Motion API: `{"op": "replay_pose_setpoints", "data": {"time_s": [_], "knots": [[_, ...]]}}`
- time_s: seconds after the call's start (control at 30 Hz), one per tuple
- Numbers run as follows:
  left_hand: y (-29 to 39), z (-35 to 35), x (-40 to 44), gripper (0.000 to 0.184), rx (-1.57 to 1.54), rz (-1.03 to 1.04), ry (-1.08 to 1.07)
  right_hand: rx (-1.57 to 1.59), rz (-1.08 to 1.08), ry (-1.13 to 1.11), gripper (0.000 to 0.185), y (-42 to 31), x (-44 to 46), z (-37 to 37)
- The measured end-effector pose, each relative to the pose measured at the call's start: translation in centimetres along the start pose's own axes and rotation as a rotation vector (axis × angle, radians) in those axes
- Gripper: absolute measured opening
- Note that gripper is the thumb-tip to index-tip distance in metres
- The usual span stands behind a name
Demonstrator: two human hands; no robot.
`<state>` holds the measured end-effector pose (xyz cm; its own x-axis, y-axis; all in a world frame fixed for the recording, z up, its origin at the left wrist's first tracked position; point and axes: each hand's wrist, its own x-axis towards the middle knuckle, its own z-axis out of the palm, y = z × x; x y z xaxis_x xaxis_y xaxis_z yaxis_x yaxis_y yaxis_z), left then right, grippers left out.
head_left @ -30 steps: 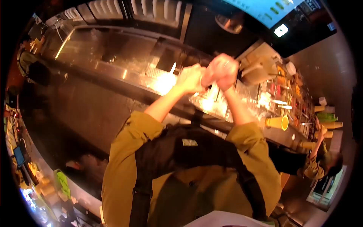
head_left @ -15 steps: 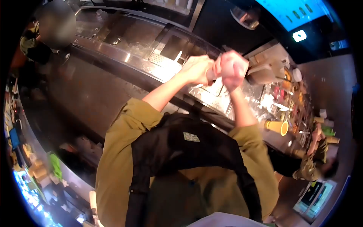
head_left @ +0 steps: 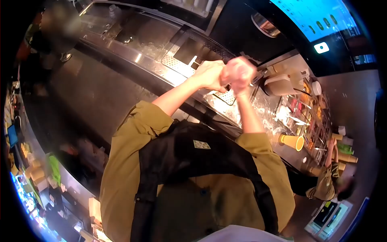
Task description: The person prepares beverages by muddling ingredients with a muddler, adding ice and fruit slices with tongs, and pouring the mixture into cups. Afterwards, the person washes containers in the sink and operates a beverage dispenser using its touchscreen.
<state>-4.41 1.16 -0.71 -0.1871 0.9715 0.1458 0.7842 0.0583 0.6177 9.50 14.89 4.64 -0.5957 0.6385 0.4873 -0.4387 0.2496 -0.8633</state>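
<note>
the person wears a mustard-olive shirt point(head_left: 121, 177) under a black apron point(head_left: 225, 157). on the apron's front sits a small pale patch point(head_left: 202, 144), roughly rectangular, with a greenish pattern too blurred to read. to the left of the patch, the left sleeve point(head_left: 149, 119) is rolled up in loose, creased folds; to the right of it, the right sleeve point(head_left: 254, 142) ends in a similar turned-up cuff. below the patch, two black straps point(head_left: 144, 209) run down either side, the left one bearing a small stud point(head_left: 138, 199), and a dark button point(head_left: 203, 191) shows between them.
</note>
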Motion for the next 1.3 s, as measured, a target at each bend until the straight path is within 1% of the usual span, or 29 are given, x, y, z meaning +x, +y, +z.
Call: {"op": "replay_pose_setpoints", "data": {"time_s": [0.03, 0.07, 0.13, 0.17, 0.2, 0.23, 0.27, 0.3, 0.33, 0.37, 0.47, 0.5, 0.53, 0.57, 0.6, 0.63, 0.7, 0.77, 0.8, 0.9, 1.0, 1.03, 1.1, 1.13, 1.17, 1.2, 1.23, 1.27, 1.3], "knots": [[0.7, -0.3, -0.3, 0.054, 0.013, -0.071, -0.013, -0.054, -0.009, -0.1, 0.068, 1.3, -0.2, 0.3], [-0.3, 0.6, 0.0, 0.051, 0.079, 0.009, -0.027, -0.084, -0.033, -0.193, 0.065, 2.9, 0.3, 1.3], [0.4, 0.0, 0.3, 0.05, 0.038, 0.041, -0.038, 0.267, 0.009, -0.252, 0.059, -2.6, 1.3, 2.4], [0.6, -0.1, 0.1, 0.049, 0.015, 0.048, -0.047, 0.673, 0.057, -0.21, 0.055, -8.7, 2.0, 3.6], [0.2, 0.5, 0.3, 0.051, 0.012, 0.083, -0.005, 0.71, 0.019, -0.224, 0.055, -9.0, 1.5, 3.0], [0.1, 0.8, 0.3, 0.063, 0.065, 0.09, -0.042, 0.744, -0.035, -0.25, 0.055, -9.1, 1.8, 2.6], [0.0, 0.7, 0.1, 0.07, 0.104, 0.098, 0.004, 0.716, -0.036, -0.249, 0.055, -9.2, 1.8, 2.8], [0.1, 0.8, -0.3, 0.078, 0.136, 0.127, 0.04, 0.674, -0.046, -0.231, 0.056, -9.4, 1.3, 2.8], [0.2, 0.5, -0.2, 0.093, 0.231, 0.097, -0.03, 0.629, -0.064, -0.22, 0.056, -9.5, 1.1, 2.8], [0.4, 0.1, 0.3, 0.098, 0.283, -0.014, -0.176, 0.591, -0.089, -0.193, 0.056, -9.5, 0.8, 2.9], [-0.1, -0.1, 1.1, 0.099, 0.231, -0.085, -0.277, 0.483, -0.114, -0.118, 0.057, -9.6, 1.5, 2.8], [-0.3, -1.5, 0.8, 0.099, 0.102, -0.143, -0.271, 0.402, -0.229, -0.078, 0.063, -11.4, 2.2, 0.8], [-2.3, -1.2, 1.4, 0.099, 0.007, -0.121, -0.103, 0.19, -0.327, 0.028, 0.059, -14.4, 2.1, 1.0], [-5.0, -0.7, 2.8, 0.104, -0.123, -0.102, -0.008, 0.119, -0.335, 0.056, 0.06, -15.7, 2.3, 0.5], [-6.0, -0.7, 3.8, 0.108, -0.242, -0.189, 0.074, 0.115, -0.337, -0.001, 0.063, -16.4, 2.9, 0.3], [-6.3, -0.5, 4.7, 0.112, -0.365, -0.277, 0.155, 0.096, -0.397, 0.086, 0.059, -16.1, 3.7, 0.9], [-6.4, 0.1, 7.2, 0.12, -0.543, -0.168, 0.377, -0.194, -0.343, 0.155, 0.064, -14.9, 4.8, 2.1], [-5.9, 0.7, 10.4, 0.124, -0.645, -0.082, 0.447, -0.485, -0.313, 0.198, 0.073, -13.7, 5.7, 2.0], [-5.0, 0.2, 11.4, 0.127, -0.616, -0.026, 0.412, -0.614, -0.406, 0.227, 0.074, -13.1, 6.3, 2.0], [-3.2, -0.4, 14.6, 0.125, -0.495, -0.027, 0.407, -0.885, -0.524, 0.277, 0.074, -13.3, 7.8, 2.8], [-1.5, -1.9, 16.2, 0.119, -0.506, 0.006, 0.355, -0.988, -0.631, 0.259, 0.073, -12.4, 8.5, 1.4], [-1.8, -2.2, 16.7, 0.113, -0.506, 0.014, 0.358, -0.76, -0.418, 0.244, 0.071, -13.0, 7.0, 1.8], [-2.2, -1.8, 17.6, 0.102, -0.523, 0.016, 0.361, -0.597, -0.377, 0.201, 0.069, -14.1, 4.5, 1.2], [-2.6, -1.5, 18.0, 0.094, -0.568, 0.033, 0.359, -0.499, -0.278, 0.117, 0.063, -13.6, 3.0, 0.3], [-3.3, -1.0, 18.6, 0.096, -0.604, 0.105, 0.381, -0.568, -0.307, -0.06, 0.047, -12.4, 2.0, -0.8], [-2.6, -1.6, 18.1, 0.096, -0.598, 0.094, 0.373, -0.621, -0.34, -0.239, 0.031, -11.1, 0.9, -2.0], [-1.6, -2.3, 17.5, 0.097, -0.59, 0.084, 0.364, -0.553, -0.188, -0.348, 0.021, -9.5, -0.8, -2.9], [-1.9, -2.0, 17.7, 0.098, -0.559, 0.065, 0.351, -0.622, -0.078, -0.466, 0.018, -8.0, -2.3, -3.9], [-2.4, -1.8, 18.0, 0.099, -0.528, 0.045, 0.337, -0.656, -0.065, -0.517, 0.01, -6.2, -3.9, -4.3]]}}
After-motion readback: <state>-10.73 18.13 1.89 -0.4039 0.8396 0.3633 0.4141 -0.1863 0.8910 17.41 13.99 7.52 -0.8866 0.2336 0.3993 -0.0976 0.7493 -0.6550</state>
